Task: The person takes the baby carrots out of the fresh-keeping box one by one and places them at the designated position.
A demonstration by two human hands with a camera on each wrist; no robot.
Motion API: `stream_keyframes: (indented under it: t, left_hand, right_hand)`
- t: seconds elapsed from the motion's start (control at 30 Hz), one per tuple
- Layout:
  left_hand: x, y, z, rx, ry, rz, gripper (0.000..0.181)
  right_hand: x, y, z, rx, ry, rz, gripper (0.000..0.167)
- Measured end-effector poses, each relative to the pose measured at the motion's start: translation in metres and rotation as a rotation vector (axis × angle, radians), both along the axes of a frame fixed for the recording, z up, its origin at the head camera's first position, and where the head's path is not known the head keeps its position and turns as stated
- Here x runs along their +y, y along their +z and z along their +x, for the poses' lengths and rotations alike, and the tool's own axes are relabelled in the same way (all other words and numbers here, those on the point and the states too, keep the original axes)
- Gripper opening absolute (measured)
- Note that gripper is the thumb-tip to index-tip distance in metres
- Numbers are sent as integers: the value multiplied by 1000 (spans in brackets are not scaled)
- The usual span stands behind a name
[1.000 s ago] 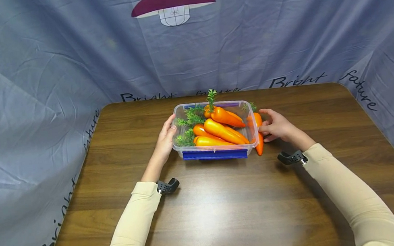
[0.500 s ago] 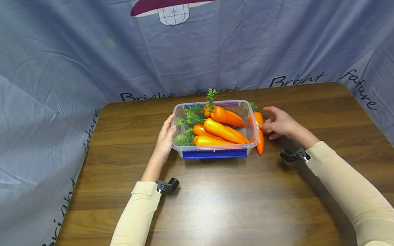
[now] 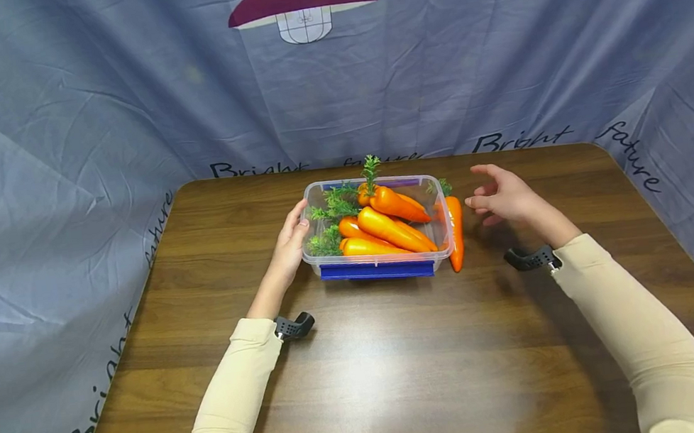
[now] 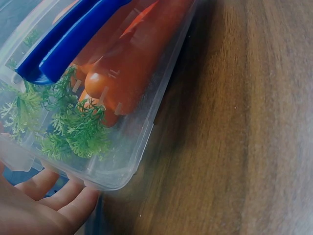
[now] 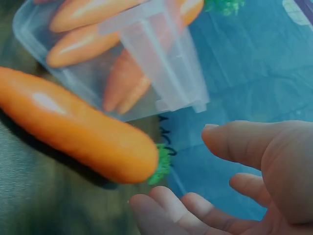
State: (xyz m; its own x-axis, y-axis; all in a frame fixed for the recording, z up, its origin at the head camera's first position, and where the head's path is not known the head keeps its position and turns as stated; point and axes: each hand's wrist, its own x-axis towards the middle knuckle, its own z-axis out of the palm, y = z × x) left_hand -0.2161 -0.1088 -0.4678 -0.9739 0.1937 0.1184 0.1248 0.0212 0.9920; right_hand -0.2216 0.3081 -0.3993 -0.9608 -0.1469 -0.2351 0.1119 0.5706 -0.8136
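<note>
In the head view, a clear plastic food container [image 3: 376,261] with blue side clips stands on the table, holding several orange carrots [image 3: 390,229] with green tops. My left hand [image 3: 287,252] touches its left end; in the left wrist view the fingers [image 4: 73,200] lie against the outside of the end wall. One loose carrot [image 3: 456,232] lies on the table along the container's right end, its leafy top [image 5: 160,164] pointing to the back. To the right of that carrot my right hand [image 3: 508,194] hovers, thumb and fingers spread, with nothing in it.
Brown wooden table [image 3: 363,357] surface extends in front of and to both sides of the container. A blue-grey printed curtain [image 3: 334,103] hangs behind and beside the table. Each wrist wears a black camera mount [image 3: 532,260].
My right hand has drawn away from the loose carrot, to the right and toward the back, its fingers spreading off it. The left hand and the container have stayed in place.
</note>
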Motion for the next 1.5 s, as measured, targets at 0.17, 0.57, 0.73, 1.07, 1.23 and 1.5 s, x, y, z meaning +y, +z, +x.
stream_keyframes:
  t: [0.17,0.57,0.73,1.07,1.23,1.5]
  left_hand:
    - [0,-1,-1,5,-2,-2,48]
    - [-1,0,0,-2,-1,1,48]
    - [-1,0,0,1,-3,-2,48]
    - [-2,2,-1,-21,-18,5,47]
    - [-1,0,-1,-14,-15,20,47]
    - [0,0,0,9,-3,28,48]
  right_hand:
    - [-4,17,-4,95,24,55,75]
    - [-41,44,-11,232,170,97,69]
    - [-61,43,-14,253,222,84,67]
    - [-86,26,-27,252,294,100,65]
    - [-96,16,-30,259,332,102,61]
    - [-109,3,-30,239,365,119,58]
